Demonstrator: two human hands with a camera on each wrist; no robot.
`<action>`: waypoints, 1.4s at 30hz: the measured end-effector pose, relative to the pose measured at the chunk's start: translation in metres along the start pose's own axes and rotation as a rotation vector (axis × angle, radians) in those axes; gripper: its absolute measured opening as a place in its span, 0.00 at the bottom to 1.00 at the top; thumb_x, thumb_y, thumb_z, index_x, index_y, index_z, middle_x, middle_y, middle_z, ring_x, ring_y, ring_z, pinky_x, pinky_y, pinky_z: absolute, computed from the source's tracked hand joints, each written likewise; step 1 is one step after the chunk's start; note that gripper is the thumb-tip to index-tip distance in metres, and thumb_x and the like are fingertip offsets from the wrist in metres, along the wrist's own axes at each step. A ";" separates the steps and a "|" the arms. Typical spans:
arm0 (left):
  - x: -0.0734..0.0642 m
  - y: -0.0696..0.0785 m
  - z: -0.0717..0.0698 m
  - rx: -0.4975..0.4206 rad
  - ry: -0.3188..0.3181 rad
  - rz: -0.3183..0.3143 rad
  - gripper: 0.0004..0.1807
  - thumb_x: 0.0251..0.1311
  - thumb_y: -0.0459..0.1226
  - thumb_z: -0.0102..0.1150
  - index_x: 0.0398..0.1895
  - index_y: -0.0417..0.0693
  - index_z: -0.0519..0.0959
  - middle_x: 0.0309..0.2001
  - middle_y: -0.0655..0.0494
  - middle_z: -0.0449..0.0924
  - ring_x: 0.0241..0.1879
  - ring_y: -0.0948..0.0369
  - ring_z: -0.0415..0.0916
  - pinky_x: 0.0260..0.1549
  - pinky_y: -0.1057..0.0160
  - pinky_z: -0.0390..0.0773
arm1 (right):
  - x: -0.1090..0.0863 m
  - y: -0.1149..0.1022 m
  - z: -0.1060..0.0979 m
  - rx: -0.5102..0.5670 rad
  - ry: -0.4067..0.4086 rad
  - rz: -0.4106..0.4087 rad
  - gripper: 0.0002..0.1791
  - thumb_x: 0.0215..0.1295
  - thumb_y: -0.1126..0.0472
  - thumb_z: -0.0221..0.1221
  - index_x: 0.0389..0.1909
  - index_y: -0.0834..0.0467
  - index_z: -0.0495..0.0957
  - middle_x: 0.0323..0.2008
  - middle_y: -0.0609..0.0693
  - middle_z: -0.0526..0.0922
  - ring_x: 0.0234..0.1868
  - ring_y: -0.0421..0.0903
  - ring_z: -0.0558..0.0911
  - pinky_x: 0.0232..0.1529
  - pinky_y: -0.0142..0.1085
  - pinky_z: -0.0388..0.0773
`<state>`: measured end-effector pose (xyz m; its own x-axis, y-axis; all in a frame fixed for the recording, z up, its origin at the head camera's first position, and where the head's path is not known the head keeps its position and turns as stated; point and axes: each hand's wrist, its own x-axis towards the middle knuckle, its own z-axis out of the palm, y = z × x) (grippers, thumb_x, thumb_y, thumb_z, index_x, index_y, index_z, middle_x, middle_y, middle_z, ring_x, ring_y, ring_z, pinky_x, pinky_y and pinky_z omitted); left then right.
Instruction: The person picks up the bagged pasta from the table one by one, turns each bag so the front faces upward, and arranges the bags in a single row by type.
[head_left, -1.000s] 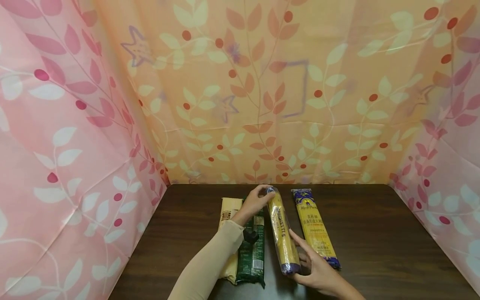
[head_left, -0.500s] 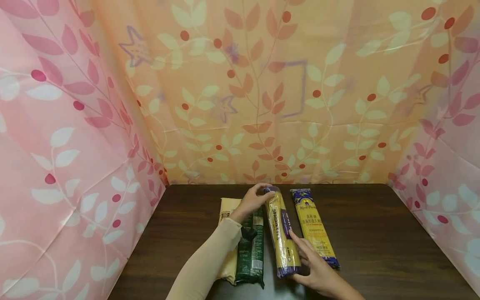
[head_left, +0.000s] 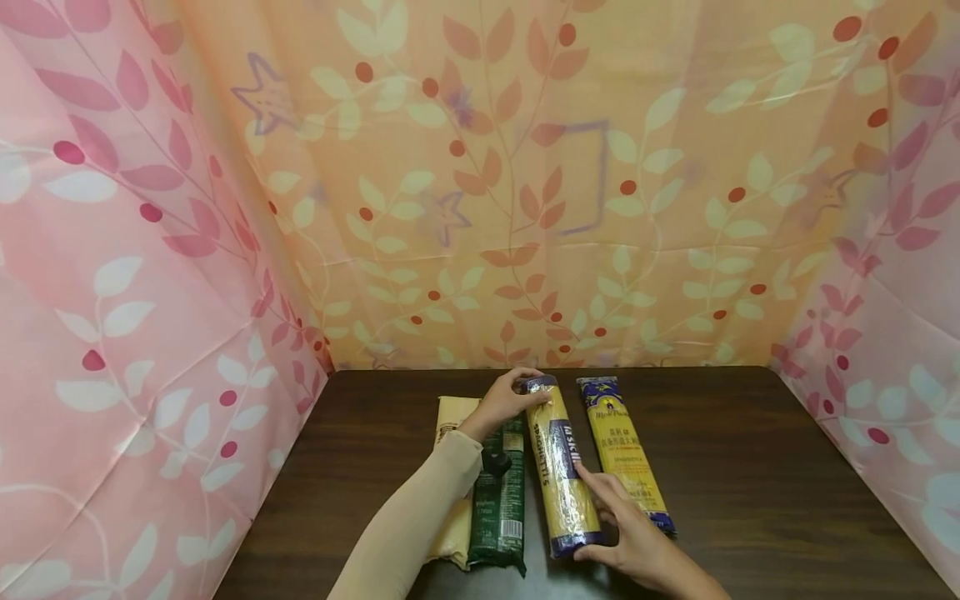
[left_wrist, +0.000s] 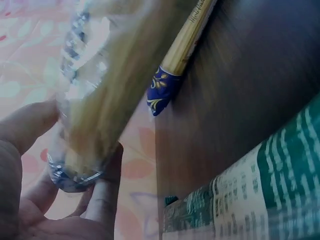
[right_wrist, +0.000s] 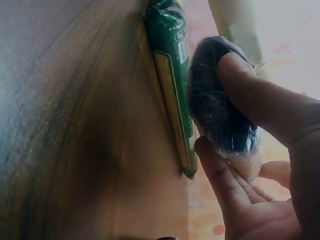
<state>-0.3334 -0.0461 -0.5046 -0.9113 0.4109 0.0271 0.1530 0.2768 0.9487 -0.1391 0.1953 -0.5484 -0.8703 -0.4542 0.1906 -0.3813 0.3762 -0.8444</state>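
A yellow spaghetti pack (head_left: 558,479) in clear, shiny wrap, purple at both ends and with a purple label, lies between both hands in the head view. My left hand (head_left: 508,402) grips its far end, thumb on one side and fingers round the other in the left wrist view. At the near end my right hand (head_left: 630,533) holds it, the thumb pressed on the dark end (right_wrist: 215,90) in the right wrist view and the fingers beneath. In both wrist views the pack appears raised off the table.
On the dark wooden table (head_left: 757,475), another yellow pasta pack (head_left: 626,454) with blue ends lies to the right. A green pack (head_left: 498,517) and a cream pack (head_left: 452,533) lie side by side on the left, partly behind the left arm. Patterned curtains (head_left: 420,275) enclose the table.
The spaghetti pack has rolled about its length in my hands, bringing its purple label into view on top. Both hands keep their hold at the ends.
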 end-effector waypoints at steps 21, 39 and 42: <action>0.029 -0.019 0.025 0.078 0.014 -0.087 0.26 0.73 0.43 0.70 0.70 0.50 0.78 0.67 0.42 0.76 0.55 0.49 0.80 0.50 0.47 0.81 | 0.015 0.013 0.002 -0.009 0.055 0.172 0.65 0.51 0.55 0.84 0.85 0.64 0.55 0.68 0.67 0.66 0.54 0.51 0.77 0.55 0.39 0.85; 0.049 -0.032 0.040 0.202 0.020 -0.089 0.27 0.75 0.44 0.67 0.74 0.50 0.76 0.75 0.42 0.72 0.68 0.43 0.74 0.61 0.42 0.78 | 0.026 0.012 0.004 -0.088 0.091 0.272 0.60 0.53 0.55 0.84 0.83 0.65 0.60 0.69 0.67 0.67 0.55 0.54 0.81 0.51 0.43 0.85; 0.049 -0.034 0.043 0.228 0.010 -0.100 0.28 0.76 0.45 0.67 0.75 0.52 0.76 0.77 0.42 0.70 0.71 0.41 0.72 0.63 0.40 0.77 | 0.025 0.013 0.005 -0.099 0.095 0.286 0.61 0.53 0.54 0.84 0.83 0.65 0.61 0.69 0.66 0.68 0.58 0.57 0.81 0.54 0.45 0.85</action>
<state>-0.3666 0.0016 -0.5493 -0.9300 0.3628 -0.0594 0.1428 0.5053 0.8510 -0.1646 0.1846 -0.5571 -0.9701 -0.2428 0.0021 -0.1411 0.5567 -0.8187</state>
